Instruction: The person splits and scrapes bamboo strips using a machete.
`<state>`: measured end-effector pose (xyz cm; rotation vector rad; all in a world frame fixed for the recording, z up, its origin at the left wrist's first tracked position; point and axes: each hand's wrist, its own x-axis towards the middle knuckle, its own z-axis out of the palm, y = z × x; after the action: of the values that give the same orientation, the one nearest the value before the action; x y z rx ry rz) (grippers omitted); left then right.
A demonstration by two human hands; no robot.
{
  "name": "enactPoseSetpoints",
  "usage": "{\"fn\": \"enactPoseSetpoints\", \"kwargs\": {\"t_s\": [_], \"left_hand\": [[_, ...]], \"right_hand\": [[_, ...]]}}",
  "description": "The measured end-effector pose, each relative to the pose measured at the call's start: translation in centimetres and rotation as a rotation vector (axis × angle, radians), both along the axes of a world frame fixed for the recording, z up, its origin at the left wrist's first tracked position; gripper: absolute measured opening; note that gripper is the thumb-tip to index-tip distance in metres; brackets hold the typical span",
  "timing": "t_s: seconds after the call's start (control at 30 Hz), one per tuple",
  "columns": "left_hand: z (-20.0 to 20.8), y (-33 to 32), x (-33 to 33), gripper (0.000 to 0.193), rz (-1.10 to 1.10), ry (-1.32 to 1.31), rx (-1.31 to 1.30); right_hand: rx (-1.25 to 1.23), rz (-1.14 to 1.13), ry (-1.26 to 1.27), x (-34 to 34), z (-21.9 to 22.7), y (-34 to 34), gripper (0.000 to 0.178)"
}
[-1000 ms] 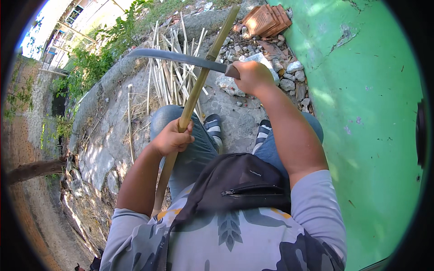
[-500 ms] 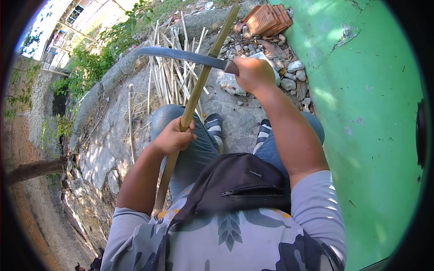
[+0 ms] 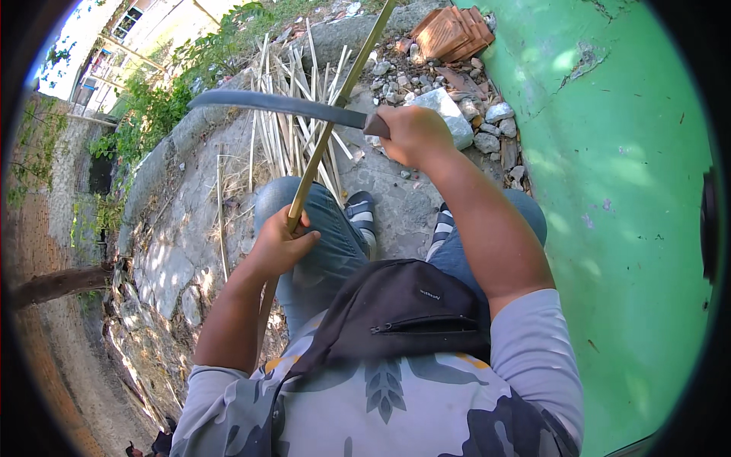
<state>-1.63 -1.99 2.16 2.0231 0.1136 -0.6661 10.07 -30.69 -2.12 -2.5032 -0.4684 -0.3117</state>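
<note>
My left hand [image 3: 282, 242] is closed round a long greenish-yellow bamboo strip [image 3: 359, 67] above my left knee. The strip slants up and away to the right, running past the picture's top edge; its lower end passes by my left forearm. In my right hand [image 3: 417, 135] is the brown handle of a machete [image 3: 263, 100] with a long, slightly curved grey blade. The blade points left and lies across the strip, beyond my left hand. Whether its edge bites into the bamboo I cannot tell.
A heap of pale split strips [image 3: 276, 148] lies on the concrete ahead. Rubble and stones [image 3: 449, 110] and stacked clay tiles [image 3: 453, 34] sit to the far right, beside a green wall [image 3: 617, 251]. A black bag [image 3: 415, 305] hangs at my front.
The machete has moved left and nearer to me along the strip. My left hand has shifted slightly left and turned, and the strip now shows a narrower side.
</note>
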Motion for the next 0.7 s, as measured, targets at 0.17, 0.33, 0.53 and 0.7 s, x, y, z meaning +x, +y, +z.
{"fn": "enactPoseSetpoints", "kwargs": {"t_s": [0.17, 0.33, 0.53, 0.7], "left_hand": [[-0.1, -0.3, -0.2, 0.031, -0.085, -0.120, 0.141], [-1.2, 0.1, 0.0, 0.034, -0.038, -0.072, 0.074], [-0.6, -0.8, -0.1, 0.034, -0.055, -0.122, 0.140], [0.6, -0.7, -0.4, 0.035, -0.084, -0.154, 0.211]], "right_hand": [[-0.153, 0.127, -0.055, -0.4, 0.8, 0.4, 0.018], [-0.016, -0.159, 0.101, 1.0, 0.1, -2.3, 0.015], [0.002, -0.111, 0.111, 0.5, 0.2, -2.0, 0.015], [-0.255, 0.128, -0.015, 0.0, 0.8, -0.5, 0.013]]}}
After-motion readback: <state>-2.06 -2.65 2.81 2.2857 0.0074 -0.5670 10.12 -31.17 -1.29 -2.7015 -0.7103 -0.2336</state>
